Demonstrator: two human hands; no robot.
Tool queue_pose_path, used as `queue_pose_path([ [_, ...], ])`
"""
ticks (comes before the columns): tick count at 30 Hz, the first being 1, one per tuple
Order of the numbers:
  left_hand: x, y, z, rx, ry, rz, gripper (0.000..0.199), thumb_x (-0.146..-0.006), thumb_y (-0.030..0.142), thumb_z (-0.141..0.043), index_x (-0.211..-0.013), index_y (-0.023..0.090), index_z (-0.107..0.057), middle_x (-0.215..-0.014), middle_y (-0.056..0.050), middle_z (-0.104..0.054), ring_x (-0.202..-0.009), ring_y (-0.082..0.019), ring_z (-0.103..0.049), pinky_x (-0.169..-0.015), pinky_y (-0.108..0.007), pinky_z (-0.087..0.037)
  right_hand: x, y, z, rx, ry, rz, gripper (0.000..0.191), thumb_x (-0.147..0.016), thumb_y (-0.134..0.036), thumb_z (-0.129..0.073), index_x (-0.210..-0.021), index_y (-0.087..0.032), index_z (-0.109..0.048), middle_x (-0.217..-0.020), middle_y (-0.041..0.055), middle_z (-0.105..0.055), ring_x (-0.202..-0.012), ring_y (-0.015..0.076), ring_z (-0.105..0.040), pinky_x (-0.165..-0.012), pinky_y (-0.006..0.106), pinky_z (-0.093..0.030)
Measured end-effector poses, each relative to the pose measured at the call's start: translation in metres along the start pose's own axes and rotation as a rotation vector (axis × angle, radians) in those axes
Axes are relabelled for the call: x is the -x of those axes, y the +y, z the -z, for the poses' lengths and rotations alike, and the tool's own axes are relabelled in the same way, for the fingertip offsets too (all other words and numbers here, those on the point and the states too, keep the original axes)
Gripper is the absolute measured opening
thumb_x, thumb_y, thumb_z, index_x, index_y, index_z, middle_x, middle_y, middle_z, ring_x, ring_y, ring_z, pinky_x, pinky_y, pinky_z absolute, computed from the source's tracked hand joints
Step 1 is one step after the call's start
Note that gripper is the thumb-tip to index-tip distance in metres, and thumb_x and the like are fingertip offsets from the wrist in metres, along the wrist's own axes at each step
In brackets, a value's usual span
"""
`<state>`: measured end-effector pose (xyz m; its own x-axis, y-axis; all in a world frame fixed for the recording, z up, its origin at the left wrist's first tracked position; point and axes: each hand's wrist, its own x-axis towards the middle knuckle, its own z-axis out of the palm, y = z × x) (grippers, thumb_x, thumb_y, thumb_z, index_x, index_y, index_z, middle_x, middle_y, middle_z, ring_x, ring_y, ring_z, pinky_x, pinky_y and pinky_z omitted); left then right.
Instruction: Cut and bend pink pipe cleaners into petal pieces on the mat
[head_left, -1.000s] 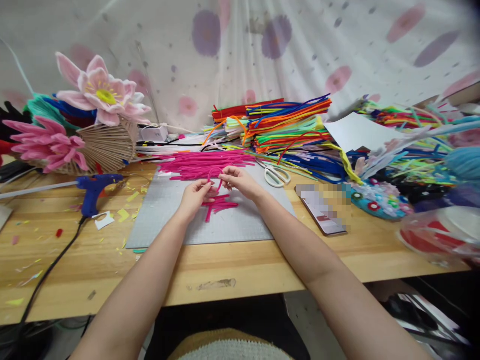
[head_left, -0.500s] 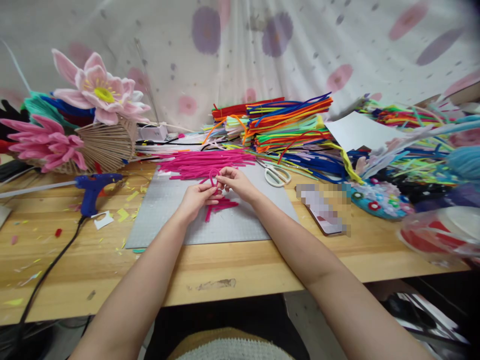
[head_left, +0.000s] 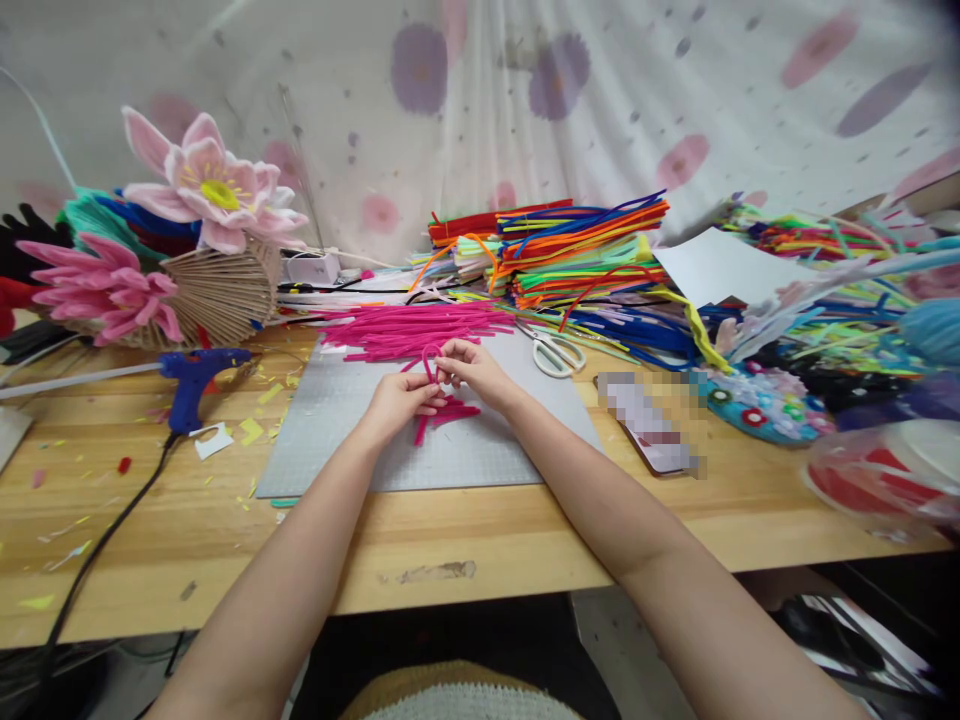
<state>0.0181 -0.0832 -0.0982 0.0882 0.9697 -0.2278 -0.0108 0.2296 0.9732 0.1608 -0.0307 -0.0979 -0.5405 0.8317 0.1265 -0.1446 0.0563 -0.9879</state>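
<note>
Magenta loop (head_left: 425,362): a fuzzy stem bent into a narrow arch, held up mid-scene over the grey mat (head_left: 319,440); raised so, it is probably easier for us to see and turn.
Left hand (head_left: 397,402): thumb and fingers pinched on the loop's lower end, apparently to steady it.
Right hand (head_left: 475,371): fingertips gathered on the loop's right side, almost meeting the left ones; we read that closeness as fine control over a thin strand.
Short magenta pieces (head_left: 459,411): a small heap on the mat, just nearer than the loop, partly hidden by our left fingers.
Magenta bundle (head_left: 420,325): long stems laid side by side across the mat's far edge, likely within easy reach.
Mat's place: flat on the wooden tabletop (head_left: 420,525), perhaps to spare the wood.
Scissors (head_left: 540,342): right of the bundle, handles towards us, presumably for a quick grab.
Blue glue gun (head_left: 189,388): left of the mat, well apart from our fingers, maybe for safety.
Phone (head_left: 651,438): right of the mat, partly blurred.
Coloured bundles (head_left: 581,250): stacked at the far side, seemingly as stock.
</note>
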Motion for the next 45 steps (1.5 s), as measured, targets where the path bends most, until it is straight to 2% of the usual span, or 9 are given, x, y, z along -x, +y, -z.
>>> queue_pose_path([
  [7, 0.004, 0.002, -0.001, -0.056, -0.065, 0.07, 0.019, -0.056, 0.021, -0.074, -0.068, 0.01, -0.065, -0.063, -0.005, -0.067, -0.06, -0.012, -0.063, -0.058, -0.022, -0.052, 0.003, 0.001, 0.007, -0.07, -0.044, -0.139, 0.026, -0.067, -0.032, -0.065, -0.077, -0.017, -0.047, -0.055, -0.0049, -0.057, -0.044, 0.0046, -0.045, -0.042, 0.015, -0.031],
  [13, 0.008, 0.008, 0.004, 0.049, -0.255, 0.174, 0.014, -0.061, 0.019, -0.072, -0.068, 0.009, -0.065, -0.065, -0.007, -0.066, -0.056, -0.009, -0.061, -0.057, -0.019, -0.051, 0.006, -0.005, 0.011, -0.345, -0.205, -0.213, 0.032, -0.074, -0.033, -0.06, -0.103, -0.018, -0.056, -0.06, -0.0054, -0.047, -0.045, 0.0033, -0.036, -0.04, 0.016, -0.027],
  [19, 0.01, 0.011, 0.003, 0.144, -0.329, 0.232, 0.005, -0.065, 0.012, -0.068, -0.068, 0.009, -0.064, -0.059, -0.003, -0.063, -0.052, -0.005, -0.057, -0.051, -0.013, -0.048, 0.002, 0.001, 0.011, -0.478, -0.267, -0.284, 0.026, -0.08, -0.032, -0.054, -0.096, -0.012, -0.06, -0.054, -0.0059, -0.039, -0.041, 0.0024, -0.031, -0.04, 0.015, -0.028],
  [26, 0.009, 0.009, 0.003, 0.178, -0.316, 0.19, 0.008, -0.064, 0.013, -0.069, -0.071, 0.01, -0.066, -0.066, -0.004, -0.065, -0.055, -0.006, -0.058, -0.058, -0.017, -0.049, -0.002, 0.008, 0.013, -0.512, -0.13, -0.327, 0.021, -0.078, -0.034, -0.057, -0.083, -0.013, -0.059, -0.043, -0.0102, -0.026, -0.036, 0.001, -0.022, -0.038, 0.013, -0.026],
  [29, 0.008, 0.006, 0.004, 0.166, -0.327, 0.186, 0.01, -0.063, 0.014, -0.07, -0.071, 0.009, -0.067, -0.065, -0.005, -0.065, -0.055, -0.007, -0.058, -0.057, -0.017, -0.049, -0.002, 0.008, 0.012, -0.506, -0.111, -0.364, 0.022, -0.077, -0.035, -0.058, -0.082, -0.013, -0.059, -0.044, -0.0101, -0.028, -0.035, 0.001, -0.022, -0.037, 0.013, -0.025],
  [34, 0.006, 0.002, 0.007, 0.17, -0.35, 0.198, 0.012, -0.063, 0.015, -0.071, -0.073, 0.01, -0.067, -0.068, -0.006, -0.066, -0.058, -0.007, -0.059, -0.057, -0.017, -0.049, -0.002, 0.006, 0.009, -0.5, -0.162, -0.368, 0.026, -0.075, -0.037, -0.06, -0.083, -0.012, -0.058, -0.043, -0.0102, -0.032, -0.034, 0.0012, -0.026, -0.036, 0.014, -0.025],
  [40, 0.006, 0.003, 0.007, 0.201, -0.34, 0.199, 0.012, -0.065, 0.013, -0.069, -0.077, 0.01, -0.068, -0.068, -0.005, -0.066, -0.058, -0.006, -0.059, -0.058, -0.016, -0.048, -0.005, 0.008, 0.007, -0.537, -0.018, -0.349, 0.02, -0.071, -0.029, -0.064, -0.077, -0.012, -0.057, -0.046, -0.009, -0.04, -0.033, -0.0006, -0.026, -0.034, 0.012, -0.02],
  [45, 0.006, 0.004, 0.006, 0.195, -0.324, 0.225, 0.012, -0.064, 0.012, -0.069, -0.076, 0.009, -0.066, -0.067, -0.005, -0.066, -0.059, -0.007, -0.06, -0.059, -0.017, -0.048, -0.005, 0.007, 0.007, -0.561, 0.002, -0.38, 0.021, -0.068, -0.028, -0.067, -0.075, -0.013, -0.056, -0.045, -0.0098, -0.038, -0.034, -0.0012, -0.026, -0.034, 0.011, -0.022],
])
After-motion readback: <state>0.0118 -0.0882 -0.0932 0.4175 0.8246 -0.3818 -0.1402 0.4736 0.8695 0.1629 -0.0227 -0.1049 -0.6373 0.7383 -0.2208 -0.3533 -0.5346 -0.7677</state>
